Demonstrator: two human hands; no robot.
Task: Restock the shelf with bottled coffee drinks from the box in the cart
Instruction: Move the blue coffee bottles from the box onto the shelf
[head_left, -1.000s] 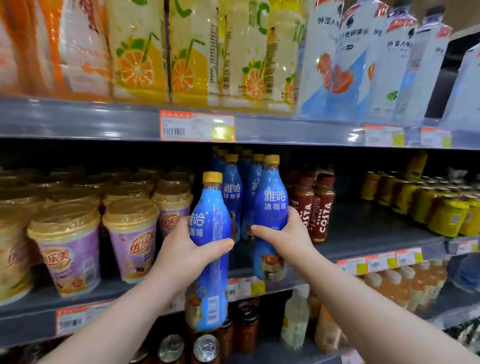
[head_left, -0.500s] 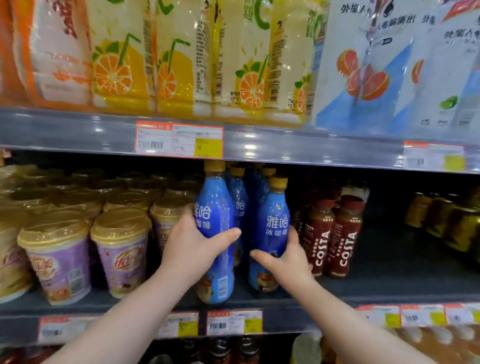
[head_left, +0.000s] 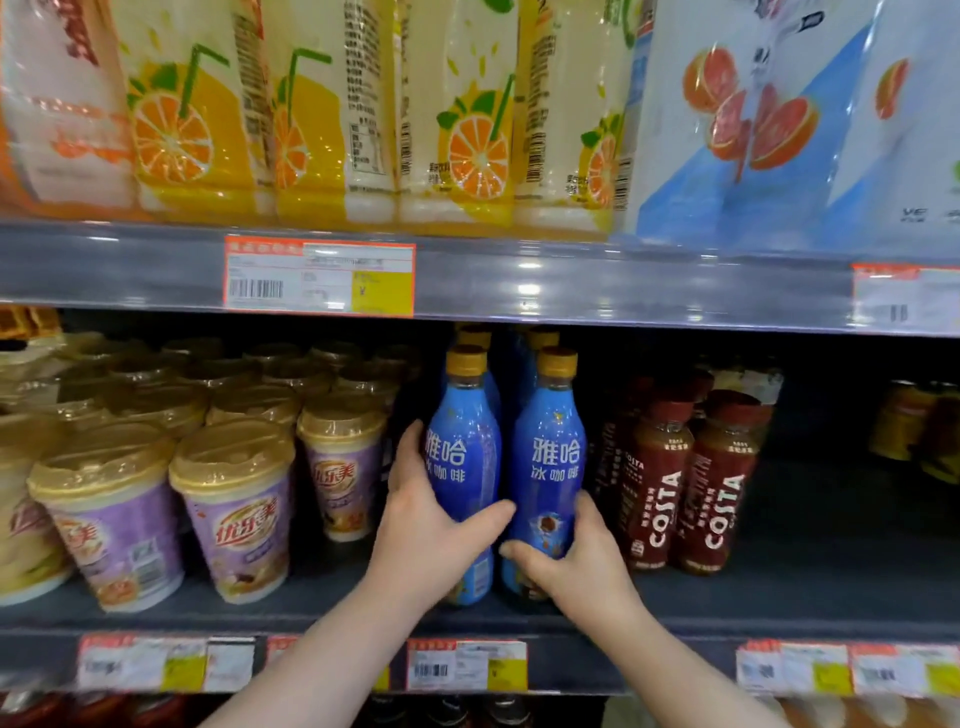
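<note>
Two blue coffee bottles with gold caps stand side by side at the front of the middle shelf (head_left: 779, 597). My left hand (head_left: 421, 535) grips the left bottle (head_left: 465, 457) around its lower body, thumb across the front. My right hand (head_left: 566, 561) grips the right bottle (head_left: 553, 457) near its base. More blue bottles (head_left: 511, 353) stand in rows behind them. The box and the cart are out of view.
Purple milk-tea cups (head_left: 239, 514) fill the shelf to the left, close to my left hand. Brown Costa bottles (head_left: 722, 478) stand just right of the blue ones. Orange juice cartons (head_left: 322, 114) sit on the shelf above. Price tags (head_left: 467, 665) line the shelf edges.
Both bottles have gone from in front of the shelf edge onto the shelf, now upright side by side. My hands moved forward with them, and the camera came closer.
</note>
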